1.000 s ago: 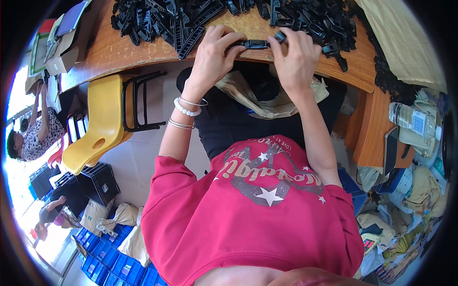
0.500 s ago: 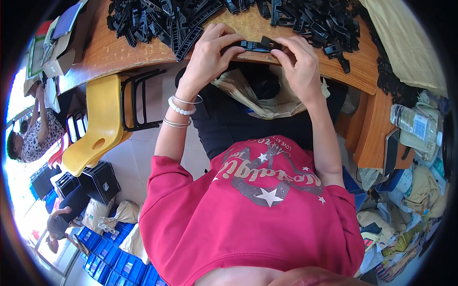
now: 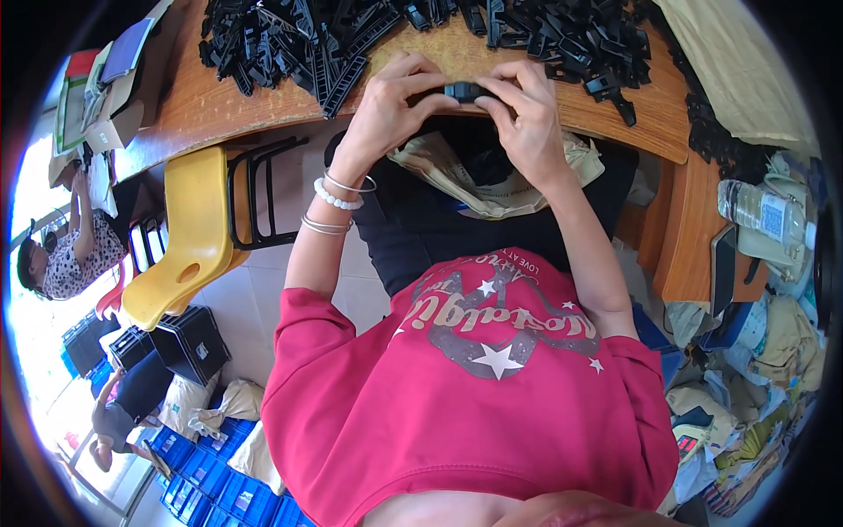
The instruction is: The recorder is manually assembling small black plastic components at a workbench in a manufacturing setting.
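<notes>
Over the near edge of the wooden table [image 3: 263, 117], both hands hold a small black plastic buckle-like part [image 3: 463, 91] between them. My left hand [image 3: 392, 110] pinches its left end with thumb and fingers. The right end is pinched by my right hand [image 3: 529, 119]. My fingertips cover both ends, so its full shape is hidden. Beyond my left hand lies a heap of black ladder-like plastic strips [image 3: 340, 86]. A second heap of black plastic buckle pieces [image 3: 584, 48] spreads beyond my right hand.
An open beige bag [image 3: 518, 195] with black contents rests on my lap. A yellow chair [image 3: 189, 237] stands at left, near blue crates [image 3: 206, 465]. On the right are a clear bottle [image 3: 764, 215] and a phone [image 3: 723, 268]. Two other people appear at far left.
My right hand has moved left, closer to my left hand. The dark tab that stuck up at my right fingertips no longer shows; the held part looks more compact.
</notes>
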A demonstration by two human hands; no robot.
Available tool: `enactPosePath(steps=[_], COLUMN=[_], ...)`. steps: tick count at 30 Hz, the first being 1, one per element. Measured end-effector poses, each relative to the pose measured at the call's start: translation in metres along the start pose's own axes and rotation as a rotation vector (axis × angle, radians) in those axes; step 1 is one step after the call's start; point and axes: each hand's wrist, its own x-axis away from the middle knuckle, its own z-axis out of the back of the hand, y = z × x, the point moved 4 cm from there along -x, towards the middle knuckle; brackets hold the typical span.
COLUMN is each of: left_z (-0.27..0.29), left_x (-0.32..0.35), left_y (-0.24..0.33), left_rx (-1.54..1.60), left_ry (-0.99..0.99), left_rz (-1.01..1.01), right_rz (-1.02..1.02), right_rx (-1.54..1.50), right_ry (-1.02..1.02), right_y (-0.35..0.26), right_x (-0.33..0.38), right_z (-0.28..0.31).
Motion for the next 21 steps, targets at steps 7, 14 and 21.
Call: enactPosePath(steps=[7,14,21], left_z=[-0.015,-0.044,-0.027], left_x=[-0.038,-0.063,-0.012], left_y=[0.008,-0.002,0.008], left_rx=[-0.093,-0.211,-0.106], left_ry=[0.209,0.364,0.118], left_rz=[-0.024,-0.02,0.347], right_rz=[-0.088,-0.004,-0.176], right_rx=[0.05,0.451,-0.023], right_ry=[0.092,0.139,0.219], right_y=[0.01,0.032,0.024], right_x=[0.012,0.004,0.019], right_z=[0.047,0.054,0.053])
